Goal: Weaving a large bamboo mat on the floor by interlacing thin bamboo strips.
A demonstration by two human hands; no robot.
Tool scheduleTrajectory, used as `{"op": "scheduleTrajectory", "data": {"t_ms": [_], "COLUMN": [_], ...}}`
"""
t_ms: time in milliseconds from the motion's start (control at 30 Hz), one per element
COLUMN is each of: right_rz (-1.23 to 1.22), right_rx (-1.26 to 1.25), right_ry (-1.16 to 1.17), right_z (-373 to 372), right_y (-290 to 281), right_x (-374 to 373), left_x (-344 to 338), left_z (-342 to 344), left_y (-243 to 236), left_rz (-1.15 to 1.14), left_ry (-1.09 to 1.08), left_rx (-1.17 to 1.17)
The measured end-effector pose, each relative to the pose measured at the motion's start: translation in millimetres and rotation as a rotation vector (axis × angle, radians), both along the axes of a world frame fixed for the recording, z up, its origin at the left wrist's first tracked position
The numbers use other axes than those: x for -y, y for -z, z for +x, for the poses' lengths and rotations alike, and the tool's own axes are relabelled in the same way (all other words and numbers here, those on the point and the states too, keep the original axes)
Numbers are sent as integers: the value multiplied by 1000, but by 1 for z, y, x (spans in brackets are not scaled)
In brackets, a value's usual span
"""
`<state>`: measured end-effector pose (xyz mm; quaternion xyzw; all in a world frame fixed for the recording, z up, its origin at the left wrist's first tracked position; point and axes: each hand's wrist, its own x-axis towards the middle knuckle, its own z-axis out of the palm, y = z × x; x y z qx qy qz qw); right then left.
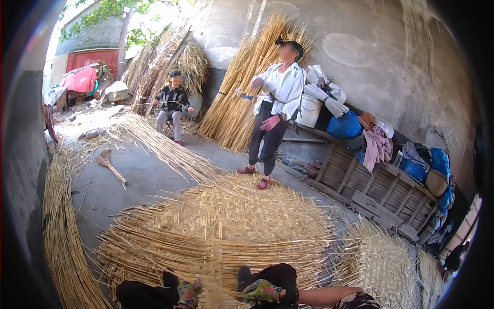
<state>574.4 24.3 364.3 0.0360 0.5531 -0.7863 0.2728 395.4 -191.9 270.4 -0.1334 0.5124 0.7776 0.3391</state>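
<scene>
A large woven reed mat [226,213] lies on the ground in front of me, its near part made of long loose strips. My left hand [189,293], in a flowered glove, is low over the mat's near edge, fingers curled; what it holds, if anything, is hidden. To its right, my right hand [262,291], in a similar green flowered glove, is closed at the end of a thin reed strip [222,290] that stretches between the hands. My dark-clothed legs and shoes rest on the mat beside both hands.
A person [275,103] in a white shirt and pink gloves stands at the mat's far edge; another [173,103] sits farther back. Reed bundles [67,232] lie left and lean on the wall. A hand broom [110,166] lies on the ground. A wooden frame [375,190] stands right.
</scene>
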Motion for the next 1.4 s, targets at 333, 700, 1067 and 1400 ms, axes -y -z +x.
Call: {"op": "scheduleTrajectory", "data": {"t_ms": [333, 700, 1067, 1400], "right_rz": [-211, -30, 680, 781], "right_rx": [275, 405, 115, -99], "right_ry": [-7, -35, -242, 31], "right_z": [-25, -54, -55, -22], "right_y": [48, 108, 98, -36], "right_x": [-20, -19, -3, 56], "left_x": [0, -14, -9, -11], "left_z": [5, 53, 67, 34], "left_y": [10, -4, -6, 62], "left_rz": [119, 331, -335, -550], "left_ry": [-95, 147, 557, 635], "left_rx": [109, -198, -1488, -1357]}}
